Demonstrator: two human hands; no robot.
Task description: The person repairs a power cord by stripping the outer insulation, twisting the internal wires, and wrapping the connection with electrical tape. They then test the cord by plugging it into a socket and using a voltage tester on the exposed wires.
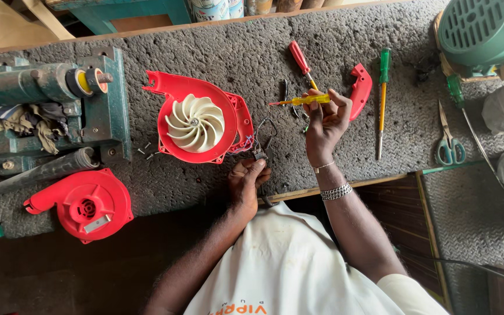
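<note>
A red blower housing [233,119] with a cream fan wheel [195,123] lies open on the grey bench [252,64]. Thin coloured wires run from it to a small black switch part [258,154], which my left hand [247,178] pinches at the bench's near edge. My right hand [326,119] holds a yellow-handled screwdriver [305,100] level, its tip pointing left toward the housing. A red handle piece [360,90] lies just right of that hand.
The other red housing half [86,204] sits at the near left, with several loose screws [145,150] beside it. A green machine [48,105] stands far left. A red-handled screwdriver [300,58], green-handled screwdriver [383,87], scissors [449,140] and a green motor [485,32] lie right.
</note>
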